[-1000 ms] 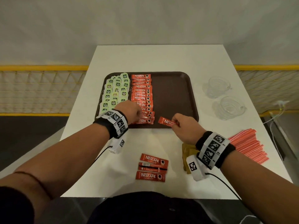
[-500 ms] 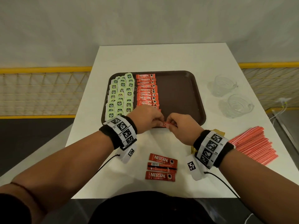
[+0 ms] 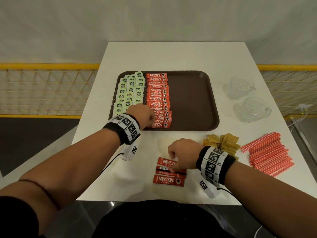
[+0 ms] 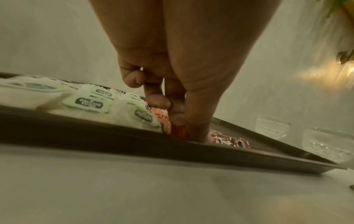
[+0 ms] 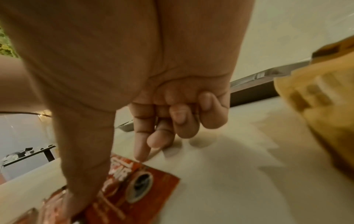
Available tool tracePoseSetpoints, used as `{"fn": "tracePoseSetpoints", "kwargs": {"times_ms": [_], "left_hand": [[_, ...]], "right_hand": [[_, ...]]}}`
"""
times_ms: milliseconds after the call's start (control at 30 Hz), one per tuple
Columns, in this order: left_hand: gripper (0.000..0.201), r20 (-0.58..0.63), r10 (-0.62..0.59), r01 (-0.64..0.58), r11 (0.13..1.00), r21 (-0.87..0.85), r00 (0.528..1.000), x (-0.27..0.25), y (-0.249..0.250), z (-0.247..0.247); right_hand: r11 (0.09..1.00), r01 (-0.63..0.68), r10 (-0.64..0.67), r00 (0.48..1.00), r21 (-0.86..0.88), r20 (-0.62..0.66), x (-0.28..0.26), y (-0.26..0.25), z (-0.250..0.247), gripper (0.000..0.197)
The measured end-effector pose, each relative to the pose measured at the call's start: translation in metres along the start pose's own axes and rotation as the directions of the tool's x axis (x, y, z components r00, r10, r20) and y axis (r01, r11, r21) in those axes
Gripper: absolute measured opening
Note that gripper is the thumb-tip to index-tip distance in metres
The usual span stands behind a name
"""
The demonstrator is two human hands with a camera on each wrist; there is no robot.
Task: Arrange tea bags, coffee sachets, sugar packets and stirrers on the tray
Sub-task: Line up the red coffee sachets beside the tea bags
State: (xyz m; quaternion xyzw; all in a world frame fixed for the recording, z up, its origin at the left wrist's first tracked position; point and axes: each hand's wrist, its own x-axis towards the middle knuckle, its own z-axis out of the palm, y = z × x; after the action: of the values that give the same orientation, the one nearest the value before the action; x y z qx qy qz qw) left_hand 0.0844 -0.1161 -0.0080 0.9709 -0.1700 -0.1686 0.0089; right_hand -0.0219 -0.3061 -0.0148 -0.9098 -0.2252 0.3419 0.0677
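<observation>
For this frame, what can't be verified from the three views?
- Left hand fingertips: head view, its own back covers them.
- Right hand grip on the sachet: wrist view blurred, head view covered by the hand.
- Tea bag label text: too small, blurred.
- Sugar packets: partly behind the wristband.

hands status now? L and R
Left hand: fingertips press a coffee sachet down at the near end of the row on the tray.
Right hand: thumb and forefinger pinching a loose sachet on the table.
</observation>
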Motion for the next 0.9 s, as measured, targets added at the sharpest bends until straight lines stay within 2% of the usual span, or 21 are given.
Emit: {"fn": "tracePoseSetpoints", "kwargs": {"times_ms": [167,367,433,533,633,733,800,900], "left_hand": [[0.015,-0.015,-0.062,0.062,0.998,-0.006,0.998,0.007,0.002,-0.004],[0.021,-0.073,-0.058,0.060,0.998,0.030,0.996,0.007,0.007,-0.009],[0.025,-0.133,-0.015,0.011,0.999,-0.032,0.991,0.001,0.010,-0.008],[0.027,-0.180,0.114,-0.143,0.977,-0.156,0.977,-0.016,0.019,-0.007],[0.023,-0.106,0.293,-0.307,0.939,-0.155,0.950,-0.034,0.028,-0.002],[0.018,0.029,0.448,-0.439,0.886,-0.148,0.894,-0.047,0.040,0.009],[0.020,0.124,0.496,-0.482,0.867,-0.124,0.860,-0.052,0.050,0.019],[0.032,0.210,0.488,-0.480,0.872,-0.095,0.847,-0.054,0.064,0.033]], "right_hand": [[0.999,0.024,-0.024,1.000,-0.038,-0.006,0.004,0.001,0.000,0.026],[1.000,0.008,-0.008,0.998,0.002,-0.070,0.004,0.011,-0.003,0.014],[0.999,0.007,-0.003,0.995,0.035,-0.103,0.004,0.016,-0.005,0.013],[0.997,-0.014,0.025,0.988,0.073,-0.155,0.002,0.025,-0.012,0.013],[0.994,-0.065,0.082,0.973,0.083,-0.217,-0.002,0.037,-0.019,0.015],[0.987,-0.131,0.151,0.951,0.089,-0.270,-0.005,0.048,-0.025,0.019],[0.978,-0.165,0.197,0.933,0.128,-0.302,-0.005,0.052,-0.029,0.020],[0.968,-0.180,0.230,0.914,0.176,-0.333,-0.003,0.056,-0.032,0.023]]}}
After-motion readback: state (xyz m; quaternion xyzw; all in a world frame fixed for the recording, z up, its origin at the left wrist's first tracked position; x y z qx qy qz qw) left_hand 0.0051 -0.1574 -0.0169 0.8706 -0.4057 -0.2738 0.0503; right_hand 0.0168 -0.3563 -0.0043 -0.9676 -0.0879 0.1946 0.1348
